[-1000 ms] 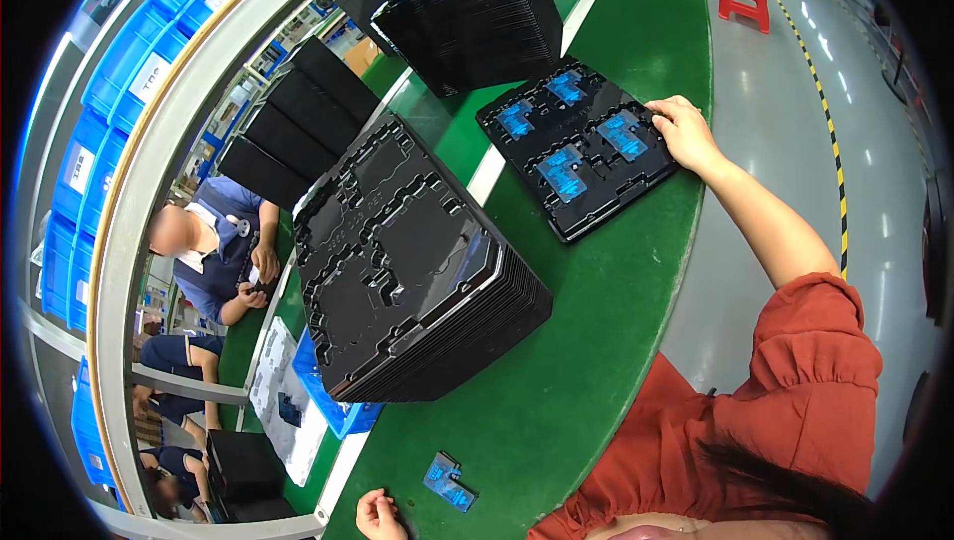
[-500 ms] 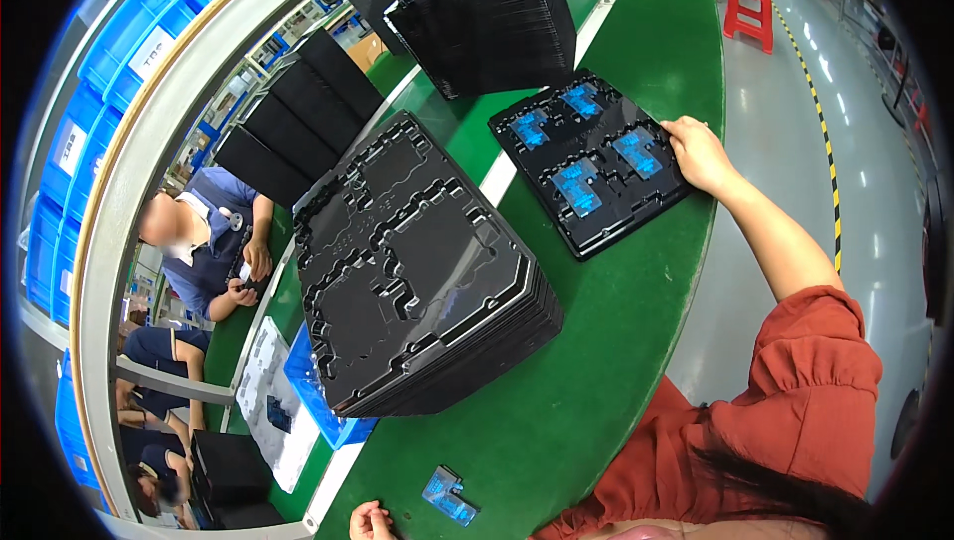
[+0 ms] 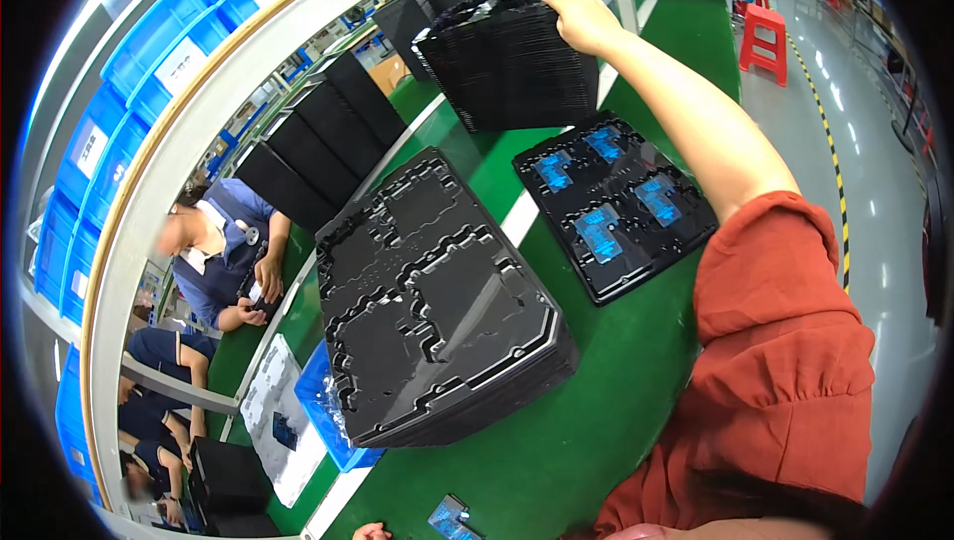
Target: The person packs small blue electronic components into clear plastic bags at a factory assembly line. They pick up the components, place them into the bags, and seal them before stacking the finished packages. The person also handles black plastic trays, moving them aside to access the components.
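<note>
Our right hand [image 3: 581, 18] rests its fingers, seemingly gripping, on the top rim of the far stack of black trays [image 3: 512, 63] on the counter [image 3: 596, 421]; thin, light and flexible, best lifted by the edges.

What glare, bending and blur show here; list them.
Head view: glare streaks the near black tray stack and the floor; fisheye bends the white shelf rail; black corners ring the picture; the right hand on the far stack looks sharp.
</note>
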`<state>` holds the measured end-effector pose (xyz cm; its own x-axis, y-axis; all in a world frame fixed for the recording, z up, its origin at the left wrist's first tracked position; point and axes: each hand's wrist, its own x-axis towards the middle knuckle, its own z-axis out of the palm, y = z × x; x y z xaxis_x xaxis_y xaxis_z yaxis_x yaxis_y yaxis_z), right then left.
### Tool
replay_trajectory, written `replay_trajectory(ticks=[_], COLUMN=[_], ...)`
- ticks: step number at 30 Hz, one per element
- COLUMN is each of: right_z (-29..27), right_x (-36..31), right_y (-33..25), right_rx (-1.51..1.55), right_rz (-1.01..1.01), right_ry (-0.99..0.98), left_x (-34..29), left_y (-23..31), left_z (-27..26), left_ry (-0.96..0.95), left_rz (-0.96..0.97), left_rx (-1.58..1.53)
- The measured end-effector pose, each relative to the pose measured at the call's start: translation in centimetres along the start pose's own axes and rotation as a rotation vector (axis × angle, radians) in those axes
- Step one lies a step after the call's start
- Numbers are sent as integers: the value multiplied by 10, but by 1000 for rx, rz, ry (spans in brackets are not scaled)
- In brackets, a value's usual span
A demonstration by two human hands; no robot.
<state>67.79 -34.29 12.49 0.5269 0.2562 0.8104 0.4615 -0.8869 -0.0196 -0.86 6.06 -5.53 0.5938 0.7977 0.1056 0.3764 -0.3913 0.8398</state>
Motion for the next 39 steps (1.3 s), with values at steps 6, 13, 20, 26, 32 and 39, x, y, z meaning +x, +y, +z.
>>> replay_trajectory(ticks=[6,13,20,26,32,39], right_z=[28,40,52,25,-19,-129], right_x=[40,67,68,44,0,-96], right_y=[-30,3,18,26,16,-83], right_rx=[-234,145,184,156,388,903], right_rz=[95,171,166,-28,-101,-416], right_ry=[-271,-174,109,237,254,-1], left_x=[-4,-6,0,-1,4,1], left_y=[1,14,8,6,-28,-4], left_z=[-1,7,4,6,0,2], left_ry=[20,26,23,14,16,-12], left_rz=[-36,-41,-32,-25,48,-8], left_rx=[27,-32,59,-56,-144,-190])
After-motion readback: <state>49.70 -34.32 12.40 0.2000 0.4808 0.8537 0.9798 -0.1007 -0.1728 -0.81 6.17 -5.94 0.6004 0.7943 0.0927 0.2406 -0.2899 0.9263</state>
